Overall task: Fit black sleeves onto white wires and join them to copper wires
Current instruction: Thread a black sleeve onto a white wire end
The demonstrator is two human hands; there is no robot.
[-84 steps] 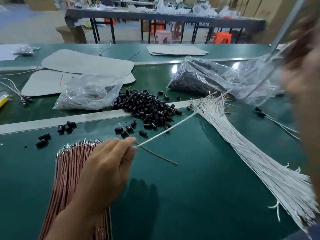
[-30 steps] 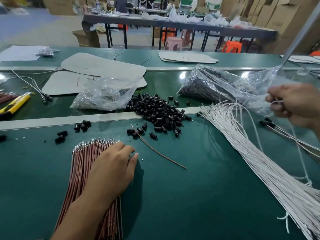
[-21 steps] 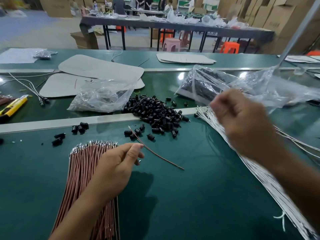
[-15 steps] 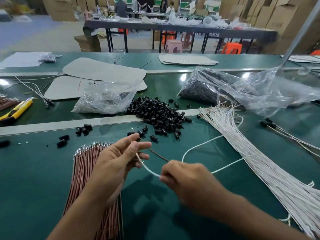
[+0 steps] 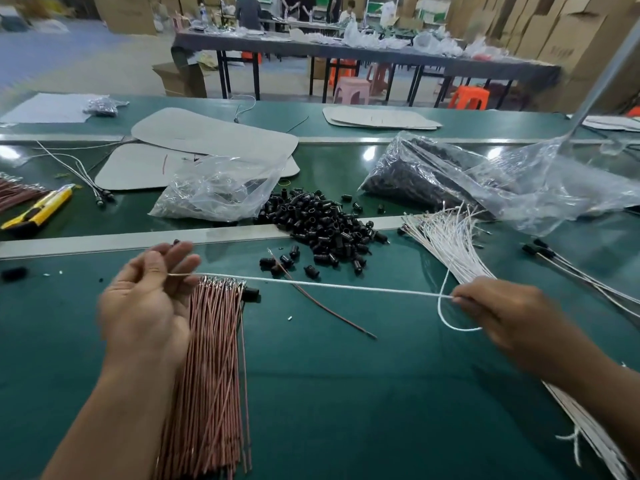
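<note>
A single white wire (image 5: 329,286) is stretched level across the green table between my hands. My left hand (image 5: 147,299) pinches its bare end above the tips of the copper wire bundle (image 5: 211,368). My right hand (image 5: 502,313) pinches the wire further along, and its tail loops below the fingers. A pile of black sleeves (image 5: 322,226) lies just behind the wire. One loose copper wire (image 5: 322,301) lies slanted on the table. The bundle of white wires (image 5: 450,244) fans out at the right.
Two clear plastic bags (image 5: 221,192) (image 5: 485,181) sit behind the sleeves, the right one full of black parts. A yellow utility knife (image 5: 38,213) lies far left. Grey flat boards (image 5: 207,136) lie further back. Finished sleeved wires (image 5: 571,268) rest at the right.
My right hand drew one white wire from the bundle and brought it to my left hand. My hands then moved apart, pulling the wire straight between them.
</note>
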